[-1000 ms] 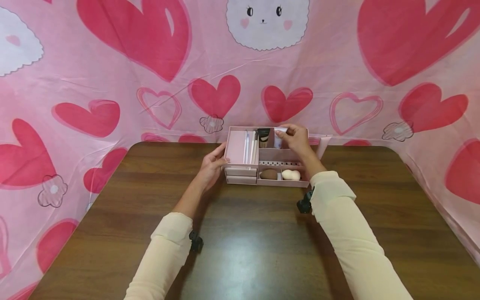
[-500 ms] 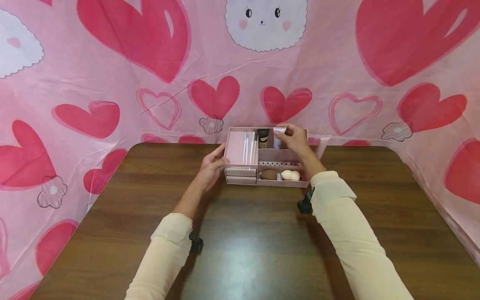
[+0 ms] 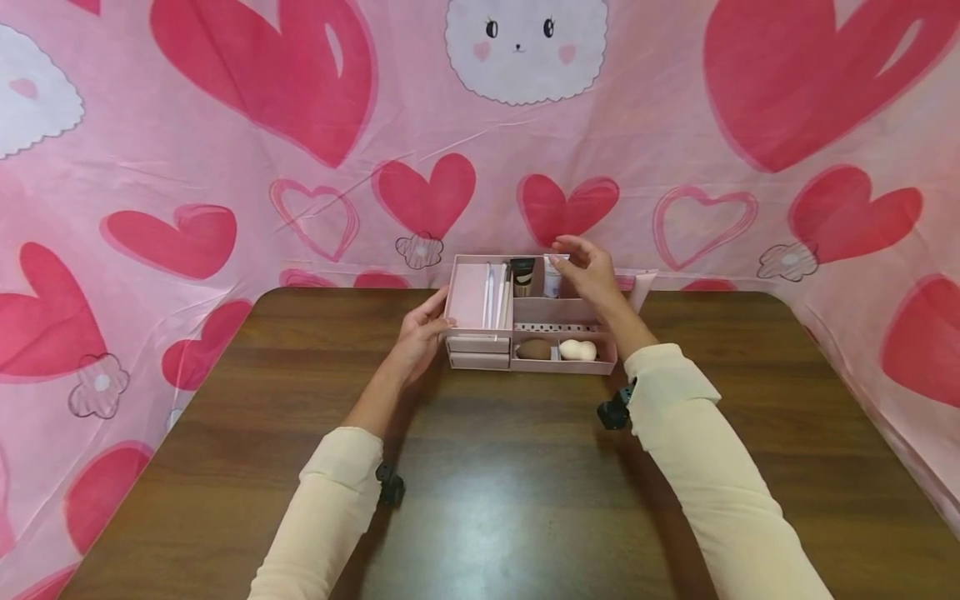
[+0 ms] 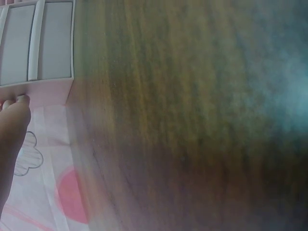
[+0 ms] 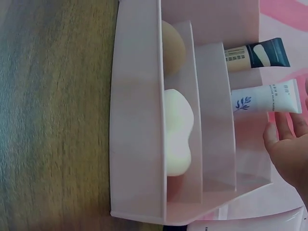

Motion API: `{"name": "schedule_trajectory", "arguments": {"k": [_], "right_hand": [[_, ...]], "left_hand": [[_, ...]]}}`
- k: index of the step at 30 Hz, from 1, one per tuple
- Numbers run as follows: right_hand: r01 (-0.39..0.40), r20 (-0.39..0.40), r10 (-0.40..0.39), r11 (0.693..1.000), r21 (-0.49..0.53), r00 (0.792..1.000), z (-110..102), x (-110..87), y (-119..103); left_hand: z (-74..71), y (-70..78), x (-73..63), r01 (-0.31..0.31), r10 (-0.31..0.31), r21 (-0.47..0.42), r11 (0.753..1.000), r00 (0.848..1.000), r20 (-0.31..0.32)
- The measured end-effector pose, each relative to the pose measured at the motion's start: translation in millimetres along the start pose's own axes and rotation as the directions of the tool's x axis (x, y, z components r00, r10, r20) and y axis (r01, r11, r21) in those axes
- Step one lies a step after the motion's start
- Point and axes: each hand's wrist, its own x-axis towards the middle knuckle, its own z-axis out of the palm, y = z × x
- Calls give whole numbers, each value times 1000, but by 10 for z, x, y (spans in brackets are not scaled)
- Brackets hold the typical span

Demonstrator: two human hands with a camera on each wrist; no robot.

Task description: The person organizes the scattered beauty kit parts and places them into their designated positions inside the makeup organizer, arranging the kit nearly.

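A pink makeup organizer [image 3: 468, 296] stands at the back of the wooden table. My left hand [image 3: 422, 337] holds its left side, thumb over the top edge and fingers along the outer wall. In the right wrist view, a white tube [image 5: 269, 98] with a blue leaf print stands in the rear compartment, beside a dark-capped foundation tube [image 5: 257, 54]. My right hand [image 3: 592, 273] is right by the white tube's top end, its fingers spread and relaxed with nothing in their grasp. Slim white and dark sticks [image 3: 495, 296] lie in the organizer's left tray.
Brown [image 3: 534, 349] and cream [image 3: 578, 350] makeup sponges sit in the front compartments. Two drawers [image 4: 55, 41] are below the left tray. A pale pink tube [image 3: 642, 290] stands at the organizer's right side. A heart-print cloth [image 3: 322, 225] hangs behind the table.
My right hand has let go of the white tube and lifted slightly, its fingers opening. The tube stays in the rear compartment. My left hand keeps its place on the organizer.
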Motion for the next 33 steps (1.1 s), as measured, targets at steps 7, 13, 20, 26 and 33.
{"name": "schedule_trajectory", "arguments": {"k": [7,13,20,26,33], "right_hand": [[31,7,-30,999,-13,1000,-41,-29,-80],[78,58,-71,988,-131,996,-123,-97,-189],[178,122,-148,940,-291,981,-322,-230,-357],[175,120,-137,889,-424,983,-625,-300,-440],[134,41,-129,881,-454,991,-1057,-370,-366]], "left_hand": [[8,9,-7,-1,1,-14,1000,1000,-5],[13,9,-10,-1,1,-26,1000,1000,-12],[17,8,-23,-4,4,-24,1000,1000,-7],[9,4,-23,-12,12,3,1000,1000,8],[19,9,-21,-23,23,4,1000,1000,16]]}}
